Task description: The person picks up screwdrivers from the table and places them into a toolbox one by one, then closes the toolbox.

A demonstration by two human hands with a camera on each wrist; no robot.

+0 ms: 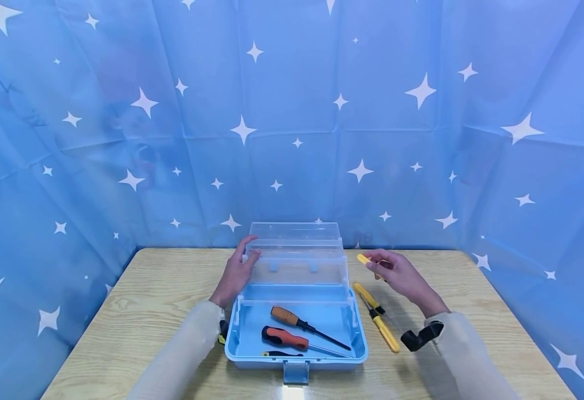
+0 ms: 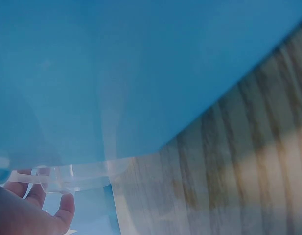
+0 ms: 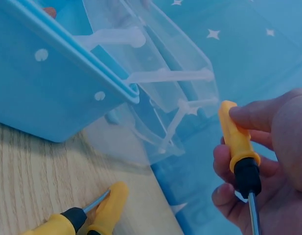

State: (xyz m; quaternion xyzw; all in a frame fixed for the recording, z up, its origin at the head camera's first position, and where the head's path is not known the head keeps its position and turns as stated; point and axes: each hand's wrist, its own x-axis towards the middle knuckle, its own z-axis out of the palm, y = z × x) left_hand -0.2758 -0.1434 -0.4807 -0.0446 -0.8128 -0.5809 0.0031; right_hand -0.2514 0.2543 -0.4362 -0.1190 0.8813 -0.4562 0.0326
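1. Head: the right hand (image 1: 397,269) pinches a yellow-handled screwdriver with a black collar (image 1: 363,259) between thumb and fingers, just right of the folded-back clear plastic tiers (image 1: 297,270). The left hand (image 1: 235,275) is at their left edge, perhaps steadying them. Inside the light-blue plastic toolbox (image 1: 251,364), an orange-brown-handled screwdriver (image 1: 284,316) and a red-and-black-handled screwdriver (image 1: 292,339) lie slantwise, probably to fit; bare floor shows behind them. Two yellow-and-black screwdrivers (image 1: 388,336) lie beside the right wall on the pale wood table (image 1: 171,311).
2. Left wrist: the blue wall fills much of the view. The thumb stands apart from the fingers, clear plastic between; I cannot tell whether they pinch it.
3. Right wrist: the handle points up, shaft down past the palm, a grip suiting small turns. The tiers' corners jut towards it, leaving a narrow gap; the box rim sits farther off.
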